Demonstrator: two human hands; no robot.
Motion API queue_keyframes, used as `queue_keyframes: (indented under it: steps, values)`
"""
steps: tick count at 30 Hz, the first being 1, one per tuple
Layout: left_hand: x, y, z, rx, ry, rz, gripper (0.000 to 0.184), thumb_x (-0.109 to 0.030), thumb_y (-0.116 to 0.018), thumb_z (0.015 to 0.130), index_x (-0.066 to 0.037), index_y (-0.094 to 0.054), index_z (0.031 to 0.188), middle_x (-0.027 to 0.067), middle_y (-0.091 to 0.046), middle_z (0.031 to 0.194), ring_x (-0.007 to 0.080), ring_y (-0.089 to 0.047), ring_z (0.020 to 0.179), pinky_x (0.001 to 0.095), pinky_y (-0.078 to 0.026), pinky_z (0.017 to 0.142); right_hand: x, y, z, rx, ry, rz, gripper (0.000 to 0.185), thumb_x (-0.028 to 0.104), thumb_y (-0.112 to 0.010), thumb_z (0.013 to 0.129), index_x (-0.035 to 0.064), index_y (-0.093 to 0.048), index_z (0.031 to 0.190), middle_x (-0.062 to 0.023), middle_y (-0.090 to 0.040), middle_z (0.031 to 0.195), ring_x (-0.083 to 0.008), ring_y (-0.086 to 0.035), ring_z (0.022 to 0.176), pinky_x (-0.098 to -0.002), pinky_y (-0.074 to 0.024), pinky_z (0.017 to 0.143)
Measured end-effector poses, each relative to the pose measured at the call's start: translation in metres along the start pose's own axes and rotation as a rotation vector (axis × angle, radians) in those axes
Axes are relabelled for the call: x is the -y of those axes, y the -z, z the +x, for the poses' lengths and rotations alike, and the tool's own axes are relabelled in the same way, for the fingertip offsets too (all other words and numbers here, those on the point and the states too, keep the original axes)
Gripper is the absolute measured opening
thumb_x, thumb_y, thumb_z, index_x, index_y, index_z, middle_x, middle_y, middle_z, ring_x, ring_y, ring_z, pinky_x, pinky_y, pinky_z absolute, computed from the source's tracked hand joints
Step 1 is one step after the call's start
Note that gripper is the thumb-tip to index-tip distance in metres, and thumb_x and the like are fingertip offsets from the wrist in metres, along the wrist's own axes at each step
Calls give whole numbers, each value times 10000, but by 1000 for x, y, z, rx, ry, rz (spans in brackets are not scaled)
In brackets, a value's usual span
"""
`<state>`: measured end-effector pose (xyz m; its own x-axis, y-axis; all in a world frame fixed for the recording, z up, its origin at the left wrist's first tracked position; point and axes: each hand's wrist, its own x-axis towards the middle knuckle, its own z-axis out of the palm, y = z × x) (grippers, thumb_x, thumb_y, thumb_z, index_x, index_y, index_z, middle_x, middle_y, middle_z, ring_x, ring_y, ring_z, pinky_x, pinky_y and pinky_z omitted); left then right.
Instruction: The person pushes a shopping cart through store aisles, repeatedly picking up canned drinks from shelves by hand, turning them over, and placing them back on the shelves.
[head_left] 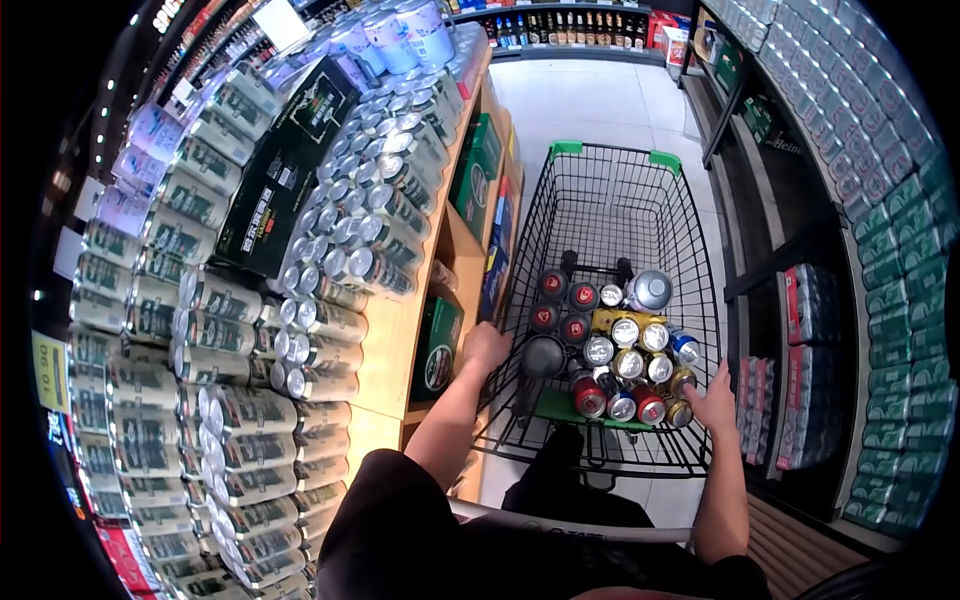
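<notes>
A black wire shopping cart point(600, 180) with green corner pieces stands in front of me. My left hand point(487, 345) is closed at the cart's left side rim, its fingers partly hidden. On the right rim, my right hand point(714, 402) is closed, with the thumb on the inner side, close to a gold can point(679, 413). Inside the cart, several upright cans crowd the near half, among them a red can point(589, 398), a blue can point(684, 347) and dark-topped cans point(552, 283). A large silver-topped can point(650, 290) stands behind them.
Stacked beer cans point(380, 200) fill a wooden display point(385, 390) on my left, around a dark green carton point(285, 165). Dark shelving point(790, 230) holds red packs point(808, 360) on the right, beside green can stacks point(900, 370). Bottles point(570, 30) line a far shelf beyond the tiled floor point(600, 100).
</notes>
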<state>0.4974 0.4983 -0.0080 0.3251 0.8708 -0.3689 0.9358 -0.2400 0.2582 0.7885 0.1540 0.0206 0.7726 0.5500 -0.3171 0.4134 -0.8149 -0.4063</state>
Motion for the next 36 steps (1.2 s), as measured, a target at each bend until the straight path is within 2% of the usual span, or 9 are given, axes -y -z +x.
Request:
queue_keyframes:
  steps: [6, 13, 18, 22, 24, 26, 31, 34, 36]
  values:
    - [-25, 19, 87, 86, 5, -163, 557, -471, -644, 839, 81, -685, 900, 276, -678, 931, 415, -658, 918, 445, -528, 810, 41, 11, 75, -39, 52, 5, 952, 300, -749, 770, -63, -186, 1446, -346, -480, 1291, -475, -560, 1096, -449, -479, 922]
    - [-65, 41, 160, -4, -59, 50, 581, -505, -606, 861, 68, -692, 900, 267, -682, 913, 397, -667, 924, 443, -537, 812, 56, 18, 171, -37, 139, 48, 1039, 329, -755, 763, -4, -100, 1497, -341, -478, 1298, -475, -552, 1113, -460, -474, 928]
    - [-98, 62, 207, -25, -205, 349, 606, -473, -417, 985, 71, -675, 918, 249, -670, 952, 393, -668, 893, 442, -542, 772, 68, 17, 242, -78, 244, 102, 1043, 281, -752, 762, 1, -80, 1509, -353, -478, 1313, -473, -532, 1160, -439, -465, 965]
    - [-88, 39, 285, 35, 67, 58, 595, -556, -630, 835, 25, -682, 953, 230, -675, 1057, 389, -659, 976, 428, -523, 850, 101, 38, 292, 0, 179, 97, 1016, 335, -742, 773, -14, -122, 1499, -359, -497, 1287, -463, -544, 1152, -434, -452, 976]
    - [-104, 45, 304, -109, 1, 119, 502, -517, -642, 840, -20, -710, 812, 44, -680, 588, 200, -709, 716, 334, -549, 710, 120, 50, 321, 36, 144, 79, 997, 351, -736, 774, -17, -149, 1492, -356, -515, 1264, -460, -549, 1145, -435, -457, 966]
    - [-121, 57, 324, -56, 32, 94, 489, -520, -638, 838, -37, -714, 816, 45, -674, 579, 208, -703, 706, 332, -537, 722, 127, 54, 356, 17, 174, 71, 987, 345, -732, 772, -21, -160, 1488, -350, -539, 1232, -453, -566, 1121, -435, -463, 958]
    - [-144, 66, 385, -80, 118, 68, 471, -482, -634, 835, -46, -692, 667, 41, -687, 637, 215, -690, 737, 336, -526, 748, 163, 81, 438, 101, 143, 12, 1009, 374, -712, 783, -25, -119, 1495, -349, -549, 1203, -460, -584, 1084, -450, -481, 933]
    - [-167, 79, 413, 29, 209, -21, 475, -484, -696, 798, -28, -727, 929, 217, -701, 983, 332, -671, 970, 408, -519, 855, 180, 92, 487, 119, 170, -38, 999, 386, -697, 800, -19, -108, 1498, -353, -538, 1212, -470, -591, 1064, -453, -489, 922]
    - [-185, 93, 429, 33, 204, -29, 464, -483, -685, 807, -30, -732, 894, 215, -701, 975, 336, -669, 971, 413, -519, 850, 190, 96, 523, 122, 199, -51, 990, 392, -691, 804, -18, -114, 1497, -355, -535, 1214, -469, -593, 1061, -452, -491, 920]
